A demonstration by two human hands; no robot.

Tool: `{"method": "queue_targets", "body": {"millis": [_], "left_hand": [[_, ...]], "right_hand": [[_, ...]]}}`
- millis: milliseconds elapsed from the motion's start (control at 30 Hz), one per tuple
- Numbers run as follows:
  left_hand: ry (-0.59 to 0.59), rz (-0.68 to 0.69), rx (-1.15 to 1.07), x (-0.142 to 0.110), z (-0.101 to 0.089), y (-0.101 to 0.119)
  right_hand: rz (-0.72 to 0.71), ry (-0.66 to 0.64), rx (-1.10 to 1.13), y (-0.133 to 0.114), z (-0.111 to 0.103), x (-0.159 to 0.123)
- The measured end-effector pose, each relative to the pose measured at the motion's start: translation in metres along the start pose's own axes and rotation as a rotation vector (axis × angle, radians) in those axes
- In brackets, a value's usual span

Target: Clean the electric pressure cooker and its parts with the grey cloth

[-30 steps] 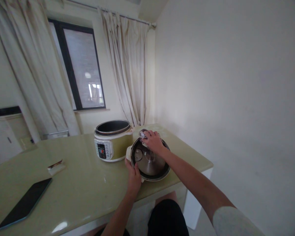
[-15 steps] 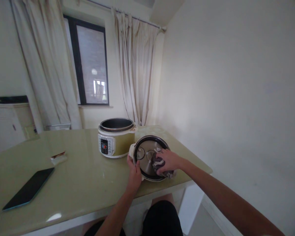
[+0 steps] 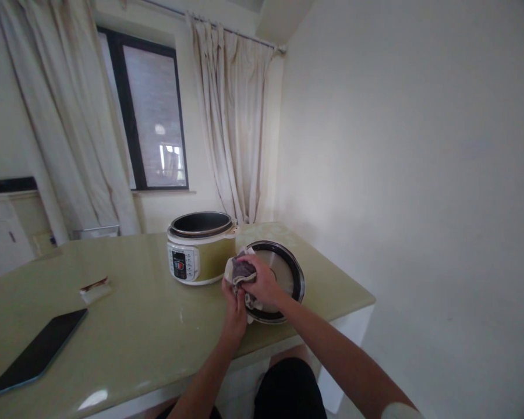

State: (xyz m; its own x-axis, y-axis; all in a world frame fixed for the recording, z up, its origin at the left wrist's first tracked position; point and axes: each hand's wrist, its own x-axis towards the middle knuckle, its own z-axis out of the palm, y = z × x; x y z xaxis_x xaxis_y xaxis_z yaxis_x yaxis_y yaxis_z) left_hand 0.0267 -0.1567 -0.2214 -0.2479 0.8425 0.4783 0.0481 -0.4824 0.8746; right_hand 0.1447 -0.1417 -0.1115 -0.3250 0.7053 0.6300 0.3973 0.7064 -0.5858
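Observation:
A round pressure cooker lid [image 3: 288,273] is tilted up near the table's right end, its metal underside and black seal ring facing me. My left hand [image 3: 234,308] grips the lid at its left edge, thumb on the near side. My right hand [image 3: 262,285] is closed on a bunched grey-and-white cloth [image 3: 243,270], pressed against the lid's left side by the white handle. The cloth covers that part of the lid. Just behind and to the left stands the white and gold electric pressure cooker [image 3: 205,253], uncovered, with its dark inner pot showing.
On the glossy green table [image 3: 148,314], a dark tablet [image 3: 39,351] lies at the left near edge. Behind it is a small clear packet [image 3: 95,290] with a brown strip. A wall [image 3: 397,174] rises right of the table, and curtains [image 3: 231,116] hang by the window.
My right hand has carried the cloth leftward across the lid's underside, from its right part to its left edge. The left hand still holds the lid; the view has turned slightly right.

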Motion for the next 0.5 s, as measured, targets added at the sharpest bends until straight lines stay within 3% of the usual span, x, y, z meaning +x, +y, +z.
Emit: {"method": "queue_targets", "body": {"millis": [100, 233, 300, 400, 500], "left_hand": [[0.001, -0.021, -0.012, -0.001, -0.003, 0.004], [0.051, -0.071, -0.005, 0.0, -0.003, 0.01], [0.046, -0.058, 0.014, 0.0, -0.001, 0.01], [0.029, -0.014, 0.041, 0.0, 0.001, 0.009], [0.039, -0.011, 0.063, 0.0, 0.001, 0.007]], "right_hand": [[0.048, -0.179, -0.006, 0.003, -0.008, 0.003], [0.054, -0.562, -0.182, 0.009, -0.052, -0.012], [0.038, -0.673, -0.291, 0.009, -0.07, -0.023], [0.083, -0.68, -0.436, 0.004, -0.078, -0.038], [0.152, -0.6, -0.572, 0.0, -0.068, -0.047]]}}
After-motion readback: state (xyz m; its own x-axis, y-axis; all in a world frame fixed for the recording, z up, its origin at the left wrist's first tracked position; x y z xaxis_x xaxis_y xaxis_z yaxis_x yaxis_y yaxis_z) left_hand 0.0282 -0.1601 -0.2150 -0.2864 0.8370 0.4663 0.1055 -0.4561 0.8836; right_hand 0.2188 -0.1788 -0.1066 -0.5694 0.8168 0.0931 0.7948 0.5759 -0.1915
